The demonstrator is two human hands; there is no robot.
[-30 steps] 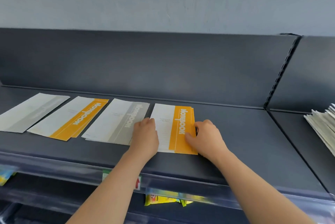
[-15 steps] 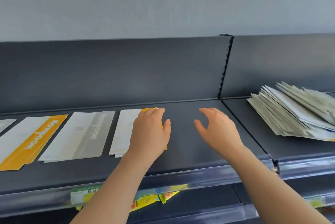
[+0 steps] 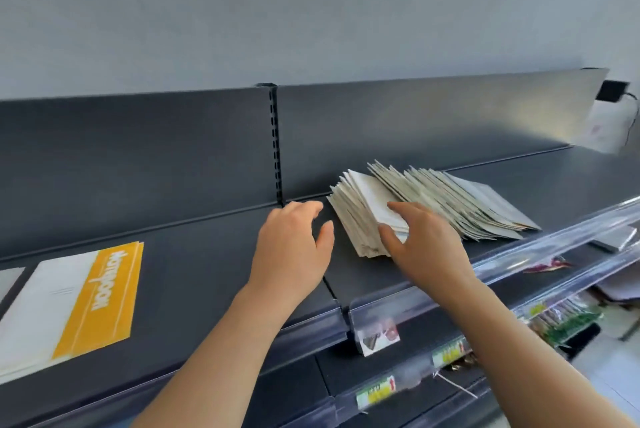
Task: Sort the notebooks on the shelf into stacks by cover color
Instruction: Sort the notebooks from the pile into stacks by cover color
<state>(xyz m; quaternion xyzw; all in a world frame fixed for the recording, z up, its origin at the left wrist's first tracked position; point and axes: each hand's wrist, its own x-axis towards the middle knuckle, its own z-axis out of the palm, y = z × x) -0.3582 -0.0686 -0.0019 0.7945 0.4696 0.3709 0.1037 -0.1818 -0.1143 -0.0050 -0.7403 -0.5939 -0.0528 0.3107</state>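
Far left edge: a sliver of a grey-covered notebook (image 3: 7,283) lies flat on the shelf (image 3: 194,254), cut off by the frame.
Orange stack: just right of it lies an orange-banded notebook (image 3: 69,306), white with an orange strip and white lettering. The edges of more covers show beneath it. It sits in the left bay, near the front lip.
Left hand (image 3: 291,247): held over bare shelf at the seam between the two bays, palm down. Its fingers are loosely bent and apart, with nothing in them. It is well apart from the orange stack and just short of the pile.
Slotted upright (image 3: 275,143): a dark post in the back panel that divides the left bay from the right.
Right hand (image 3: 422,247): palm down on the near left corner of the pile. The fingers are spread and laid on the top cover, and the thumb is against the pile's side edge. They are not curled round anything.
Unsorted pile (image 3: 450,205): many notebooks, fanned and skewed, lie in the right bay, pale grey and white edges showing. The cover colours inside cannot be told.
Price rail (image 3: 519,254): a clear strip along the shelf front, with blurred price tags (image 3: 379,335) below.
Lower shelves: packaged goods (image 3: 561,318), too blurred to name.
Far right: a white bag (image 3: 604,129) hangs by the wall.
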